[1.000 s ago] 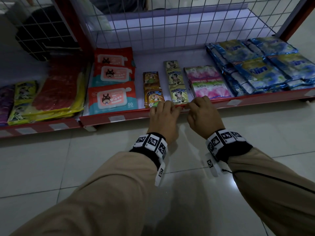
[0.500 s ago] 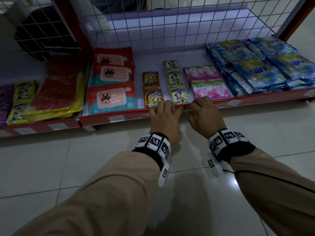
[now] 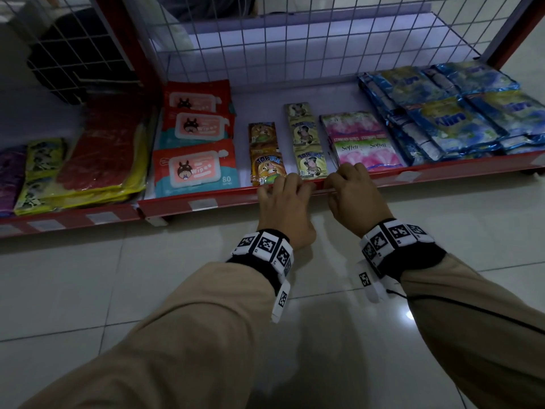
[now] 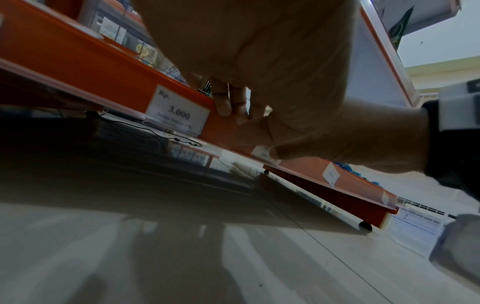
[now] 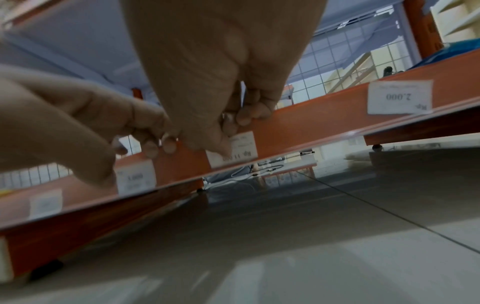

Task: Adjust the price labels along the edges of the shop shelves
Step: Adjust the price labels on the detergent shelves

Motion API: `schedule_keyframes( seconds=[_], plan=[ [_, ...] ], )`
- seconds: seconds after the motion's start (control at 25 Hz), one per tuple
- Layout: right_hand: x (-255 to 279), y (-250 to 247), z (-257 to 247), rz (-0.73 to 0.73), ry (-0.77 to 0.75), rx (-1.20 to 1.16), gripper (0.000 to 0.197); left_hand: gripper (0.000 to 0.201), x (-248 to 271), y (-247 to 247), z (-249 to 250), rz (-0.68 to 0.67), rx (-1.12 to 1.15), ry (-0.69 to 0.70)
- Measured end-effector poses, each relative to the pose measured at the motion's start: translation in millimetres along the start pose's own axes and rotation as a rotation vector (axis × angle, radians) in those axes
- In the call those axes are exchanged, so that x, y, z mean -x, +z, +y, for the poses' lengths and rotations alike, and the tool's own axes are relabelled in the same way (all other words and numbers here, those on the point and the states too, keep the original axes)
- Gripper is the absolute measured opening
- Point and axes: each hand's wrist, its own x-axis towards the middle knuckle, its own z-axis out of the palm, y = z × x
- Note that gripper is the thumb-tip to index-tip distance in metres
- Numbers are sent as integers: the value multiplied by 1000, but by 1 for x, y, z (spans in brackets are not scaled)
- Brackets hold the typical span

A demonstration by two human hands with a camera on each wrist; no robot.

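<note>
- Both hands were placed side by side on the red front rail [image 3: 230, 199] of the lowest shelf, fingers hooked over its top edge.
- On the right hand [image 3: 354, 196], the fingers [image 5: 244, 115] were curled over the rail and the thumb was pressed against a white price label [image 5: 240, 150] set upside down in the rail's strip; that label was pinched between thumb and fingers.
- On the left hand [image 3: 284, 208], the fingers [image 4: 226, 102] were bent over the rail just beside the right hand; whether anything more than the rail's edge was gripped could not be told.
- A second price label marked 3.000 [image 4: 178, 113] was seen on the rail just to the left of the left hand, untouched.
- A further label marked 2.000 [image 5: 400, 96] was seen on the rail to the right of the right hand, also upside down.
- Directly behind the hands, small sachets [image 3: 267, 165] and pink Soffell packs [image 3: 365, 152] were laid flat on the shelf.
- Red wipes packs [image 3: 194, 169] were laid to the left, and blue detergent packs [image 3: 451, 119] to the right.
- A white wire grid [image 3: 295, 39] was seen at the back of the shelf, and pale floor tiles [image 3: 88, 290] below it.
</note>
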Motion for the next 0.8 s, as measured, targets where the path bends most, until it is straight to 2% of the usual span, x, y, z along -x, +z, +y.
schedule_keyframes(
  seconds=[0.2, 0.32, 0.44, 0.56, 0.68, 0.8],
  plan=[
    [-2, -13, 6, 33, -18, -204, 15, 53, -2, -1, -4, 44, 22, 20],
    [-3, -22, 10, 150, 73, -533, 8, 45, -3, 1, -6, 82, 56, 17],
    [-4, -25, 6, 211, 227, -881, 15, 39, -6, 3, -7, 146, 219, -29],
    [-2, -21, -2, 144, 332, -1208, 29, 40, -8, 3, -7, 169, 343, -70],
    [0, -15, -13, 56, 345, -1264, 23, 34, -8, 4, -9, 183, 359, -74],
    [0, -14, -15, 30, 376, -1325, 18, 25, -9, 5, -12, 203, 360, -82]
  ],
)
